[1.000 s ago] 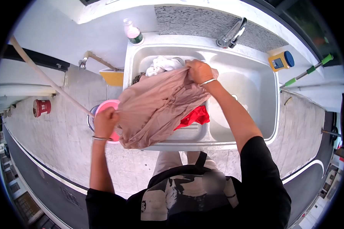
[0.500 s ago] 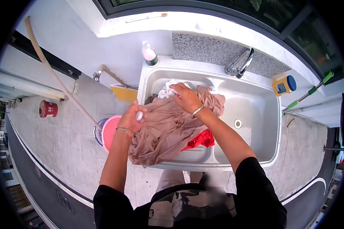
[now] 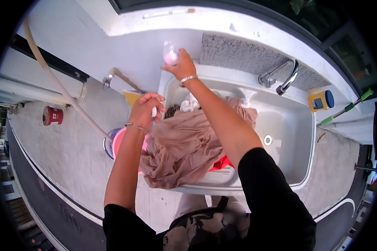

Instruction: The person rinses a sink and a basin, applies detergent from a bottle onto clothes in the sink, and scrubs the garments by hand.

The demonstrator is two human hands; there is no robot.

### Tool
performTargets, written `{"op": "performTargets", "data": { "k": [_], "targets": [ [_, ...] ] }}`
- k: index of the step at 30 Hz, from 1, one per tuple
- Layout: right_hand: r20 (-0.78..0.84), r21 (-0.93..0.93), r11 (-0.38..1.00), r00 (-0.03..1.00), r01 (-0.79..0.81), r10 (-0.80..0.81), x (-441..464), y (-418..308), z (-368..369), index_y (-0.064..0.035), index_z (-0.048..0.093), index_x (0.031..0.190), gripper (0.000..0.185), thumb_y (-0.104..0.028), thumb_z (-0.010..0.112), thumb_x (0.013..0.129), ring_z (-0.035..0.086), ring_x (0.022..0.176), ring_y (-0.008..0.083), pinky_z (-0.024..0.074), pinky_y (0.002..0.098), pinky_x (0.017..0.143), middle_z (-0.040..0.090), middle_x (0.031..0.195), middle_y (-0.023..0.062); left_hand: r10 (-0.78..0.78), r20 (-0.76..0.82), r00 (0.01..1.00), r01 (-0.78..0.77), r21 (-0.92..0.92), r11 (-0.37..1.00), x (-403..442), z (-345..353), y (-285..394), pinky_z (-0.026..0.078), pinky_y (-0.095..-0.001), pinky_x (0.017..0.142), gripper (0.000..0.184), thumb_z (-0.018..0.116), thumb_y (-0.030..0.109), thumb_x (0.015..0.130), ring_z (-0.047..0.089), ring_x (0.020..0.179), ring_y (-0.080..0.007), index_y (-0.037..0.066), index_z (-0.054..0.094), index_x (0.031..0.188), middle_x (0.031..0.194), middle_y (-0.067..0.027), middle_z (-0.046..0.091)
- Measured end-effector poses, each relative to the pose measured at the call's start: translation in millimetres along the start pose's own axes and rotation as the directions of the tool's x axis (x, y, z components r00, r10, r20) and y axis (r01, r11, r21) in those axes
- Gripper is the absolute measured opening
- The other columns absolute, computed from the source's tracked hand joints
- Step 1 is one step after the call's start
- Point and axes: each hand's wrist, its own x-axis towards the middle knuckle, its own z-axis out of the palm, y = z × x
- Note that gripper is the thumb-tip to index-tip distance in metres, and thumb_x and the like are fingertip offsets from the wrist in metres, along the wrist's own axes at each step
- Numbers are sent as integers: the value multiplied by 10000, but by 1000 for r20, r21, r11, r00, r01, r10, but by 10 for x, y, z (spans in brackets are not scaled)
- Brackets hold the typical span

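Right hand [image 3: 182, 67] closed about the bottle [image 3: 171, 57] at the sink's far left corner; its base is hidden. Left hand [image 3: 145, 109], fingers curled, grips a small white object [image 3: 154, 111] above the near-left side. Brown cloth [image 3: 184, 146] lies bunched in the left basin of the sink [image 3: 291, 150], draped over its edge. Red cloth [image 3: 222, 164] shows beneath; white cloth [image 3: 190, 104] sits behind. Pink tub [image 3: 118, 141] stands left, below. Yellow jar [image 3: 318, 101] noted at the far right corner.
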Motion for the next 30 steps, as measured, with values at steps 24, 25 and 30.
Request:
{"op": "performTargets", "data": {
  "k": [24,25,30],
  "targets": [
    [635,-324,859,764,396,-112,-1328,-127,-2363,-46,464,1228,641,-228,707,663,590,965,347,488,386,825,595,1073,199,46,-221,974,32,336,941,-1190,-472,-866,381,-237,508,102,543,-34,759,467,581,-54,38,491,808,650,12,479],
    [633,-326,894,774,307,-35,-1361,-191,-2389,-48,457,1248,660,-221,706,662,593,959,343,489,384,820,597,1070,201,37,-190,981,25,315,949,-1134,-520,-789,368,-234,488,95,545,-25,765,463,573,-51,40,488,803,644,16,474],
    [668,-313,855,736,413,-111,-1561,-222,-2297,-46,428,1293,732,-227,718,645,609,894,357,499,393,792,612,1011,202,442,86,893,-436,411,801,-565,-453,-228,294,-224,359,119,580,73,844,405,426,-47,69,477,786,602,26,449]
  ]
}}
